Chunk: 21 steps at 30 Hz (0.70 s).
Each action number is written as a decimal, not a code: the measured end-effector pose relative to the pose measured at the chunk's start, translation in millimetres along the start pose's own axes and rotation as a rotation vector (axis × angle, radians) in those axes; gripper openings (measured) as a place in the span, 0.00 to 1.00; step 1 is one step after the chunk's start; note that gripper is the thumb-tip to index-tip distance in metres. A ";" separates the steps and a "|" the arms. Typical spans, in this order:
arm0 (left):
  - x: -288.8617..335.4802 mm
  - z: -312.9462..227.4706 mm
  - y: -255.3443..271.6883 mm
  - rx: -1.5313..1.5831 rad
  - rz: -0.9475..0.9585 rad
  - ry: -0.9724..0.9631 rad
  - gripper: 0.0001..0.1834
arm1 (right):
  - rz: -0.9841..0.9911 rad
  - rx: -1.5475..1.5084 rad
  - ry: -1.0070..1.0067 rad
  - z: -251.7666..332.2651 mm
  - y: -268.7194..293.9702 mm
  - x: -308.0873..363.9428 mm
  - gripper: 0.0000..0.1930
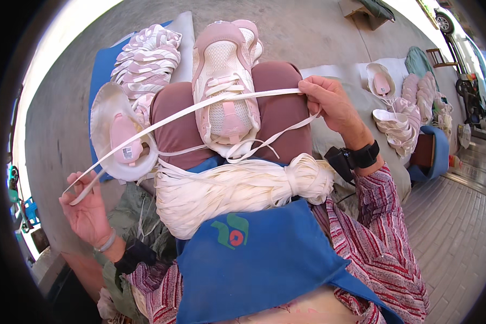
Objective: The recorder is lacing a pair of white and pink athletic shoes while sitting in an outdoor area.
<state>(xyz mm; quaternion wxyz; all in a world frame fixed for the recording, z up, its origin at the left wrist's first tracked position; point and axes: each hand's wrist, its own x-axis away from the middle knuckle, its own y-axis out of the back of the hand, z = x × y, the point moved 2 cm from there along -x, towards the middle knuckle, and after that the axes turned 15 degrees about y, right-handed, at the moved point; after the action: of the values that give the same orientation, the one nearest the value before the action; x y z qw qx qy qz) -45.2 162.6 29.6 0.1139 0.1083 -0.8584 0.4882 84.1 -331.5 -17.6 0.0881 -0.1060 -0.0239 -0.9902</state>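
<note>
A pink and white sneaker (223, 59) stands between my knees, its toe pointing away from me. A white shoelace (200, 105) stretches taut across it from hand to hand, and part of the lace is threaded through the eyelets. My right hand (333, 103) pinches the lace between thumb and fingers, with a loose length hanging below. At the far left, my left hand (87, 210) is palm up with the lace looped round its fingers. A thick bundle of white shoelaces (227, 189) lies across my lap on a blue apron (254, 259).
Left of my knees are an upturned shoe (103, 105) with a pink insole and a row of stacked pink-white shoes (147, 59). More shoes (399, 127) lie on the right beside a blue stool-like object (432, 156). A cardboard box (362, 13) sits farther back.
</note>
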 end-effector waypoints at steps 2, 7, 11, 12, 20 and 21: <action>5.0 -23.2 16.6 0.040 -0.111 -0.156 0.11 | -0.102 0.006 0.022 -2.3 4.6 -0.8 0.10; 12.7 -80.8 67.0 0.120 0.113 -0.213 0.08 | -0.241 0.127 0.193 -5.4 29.4 -15.1 0.09; 20.1 -130.1 94.5 0.082 0.128 -0.187 0.04 | -0.303 0.664 0.382 -11.4 47.9 -17.9 0.08; 21.5 -140.7 98.0 0.121 0.120 -0.099 0.02 | -0.273 0.835 0.425 -10.6 49.0 -16.5 0.08; -0.4 -9.1 -15.1 -0.577 -0.147 -0.227 0.20 | 0.401 0.782 0.759 53.0 -52.6 36.5 0.07; -4.5 16.2 -30.3 -0.705 -0.106 -0.081 0.19 | 0.405 0.778 0.767 49.6 -57.5 34.9 0.07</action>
<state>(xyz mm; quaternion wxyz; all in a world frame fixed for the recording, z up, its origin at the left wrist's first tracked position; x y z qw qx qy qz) -33.4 133.8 44.9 0.1356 0.1261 -0.9711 0.1508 50.4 -277.6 36.7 0.3106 0.2980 -0.3316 -0.8395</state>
